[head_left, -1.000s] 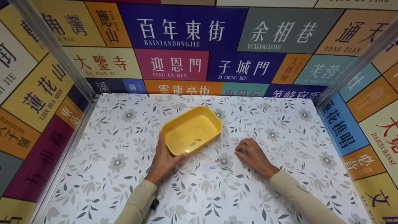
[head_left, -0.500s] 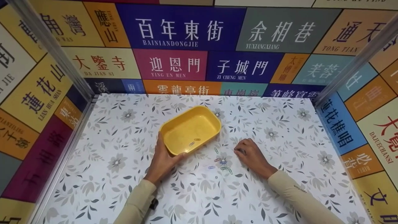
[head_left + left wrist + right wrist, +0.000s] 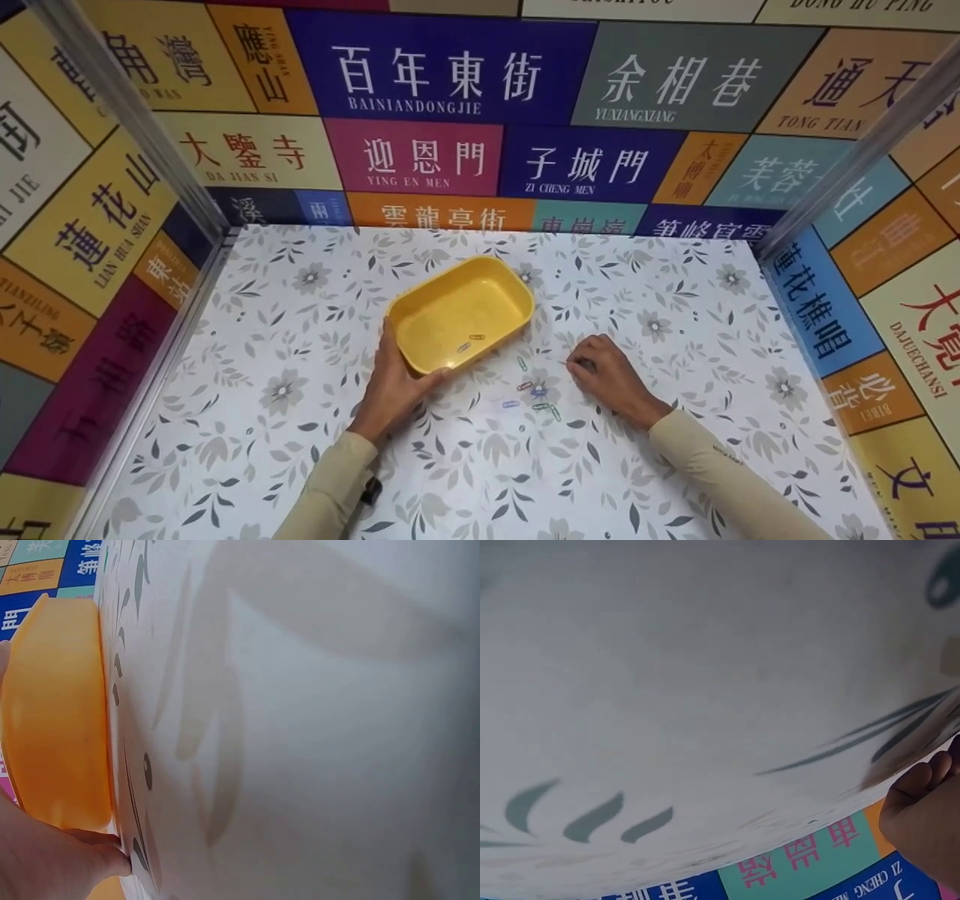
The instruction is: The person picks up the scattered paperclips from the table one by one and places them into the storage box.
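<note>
A yellow plastic tray sits on the flower-patterned table. Two small paper clips lie inside it. My left hand grips the tray's near left corner, thumb along the near rim; the left wrist view shows the tray's side and that hand against it. Several coloured paper clips lie loose on the table just right of the tray. My right hand rests beside them with fingers curled down, pinching a small dark clip at its fingertips. The right wrist view shows only curled fingers and the tabletop.
Walls covered with coloured street-name signs enclose the table at the back, left and right. Metal corner posts stand at both back corners. Bare patterned tabletop stretches along the front and the far right.
Almost nothing has moved. My right hand's fingertips have shifted slightly on the table; the left hand and tray stay put.
</note>
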The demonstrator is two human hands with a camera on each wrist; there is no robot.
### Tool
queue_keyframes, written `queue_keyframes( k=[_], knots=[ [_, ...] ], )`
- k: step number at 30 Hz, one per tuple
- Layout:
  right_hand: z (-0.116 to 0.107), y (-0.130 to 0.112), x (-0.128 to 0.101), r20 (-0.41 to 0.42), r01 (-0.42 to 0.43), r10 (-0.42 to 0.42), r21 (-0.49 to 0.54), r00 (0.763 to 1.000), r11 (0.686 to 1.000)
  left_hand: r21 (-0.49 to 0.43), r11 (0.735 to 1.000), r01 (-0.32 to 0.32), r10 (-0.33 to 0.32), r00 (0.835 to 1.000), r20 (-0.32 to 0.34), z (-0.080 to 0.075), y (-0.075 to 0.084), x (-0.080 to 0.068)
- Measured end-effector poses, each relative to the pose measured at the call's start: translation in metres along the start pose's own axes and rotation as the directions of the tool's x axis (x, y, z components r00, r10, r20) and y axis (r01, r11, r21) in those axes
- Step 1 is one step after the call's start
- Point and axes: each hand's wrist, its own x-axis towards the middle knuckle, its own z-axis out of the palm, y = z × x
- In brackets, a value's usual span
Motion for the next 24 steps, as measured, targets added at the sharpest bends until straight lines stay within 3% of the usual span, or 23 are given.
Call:
queue_keyframes(
  k=[15, 24],
  knots=[
    [-0.002, -0.026, 0.011, -0.045, 0.039, -0.038, 0.016, 0.998, 0.999, 0.030, 0.999, 0.016, -0.017, 1.000, 0.020, -0.001, 0.003, -0.002],
    [-0.005, -0.041, 0.018, -0.034, 0.125, -0.126, -0.010, 0.992, 0.992, 0.014, 1.000, 0.012, -0.012, 1.000, 0.011, -0.001, 0.001, -0.001]
  ],
)
